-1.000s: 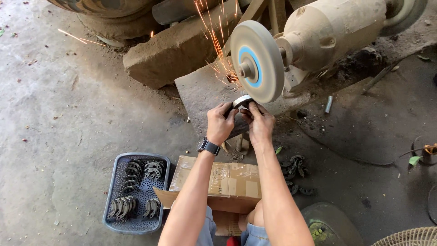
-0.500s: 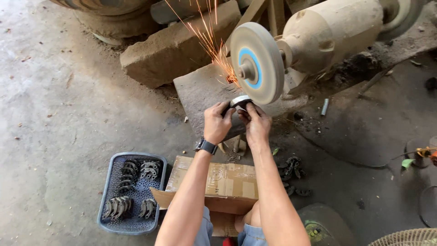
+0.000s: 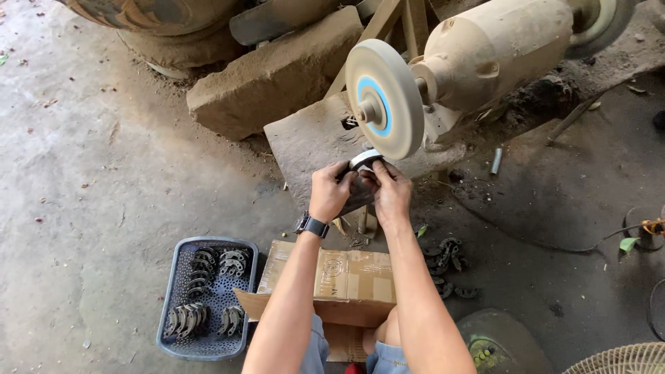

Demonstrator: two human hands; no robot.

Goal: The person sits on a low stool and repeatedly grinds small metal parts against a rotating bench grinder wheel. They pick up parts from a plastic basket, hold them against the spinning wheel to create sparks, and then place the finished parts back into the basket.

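1. Cardboard box (image 3: 350, 277) lies at the knees. A grey plastic basket (image 3: 208, 298) of curved metal parts sits left of it, a loose heap of the same parts (image 3: 449, 266) right.
2. Left hand (image 3: 330, 192) and right hand (image 3: 390, 192), fingers curled tight, pinch one curved metal piece (image 3: 365, 160) between them.
3. The piece sits just under the grinding wheel (image 3: 383, 98); contact uncertain.
4. Beyond: motor housing (image 3: 495, 50), stone block (image 3: 270, 76).

Soft, even daylight fills the scene; the floor (image 3: 104, 173) is brightest at far left. Shadows are faint and diffuse. The picture is sharp, free of glare, slightly stretched toward the edges.
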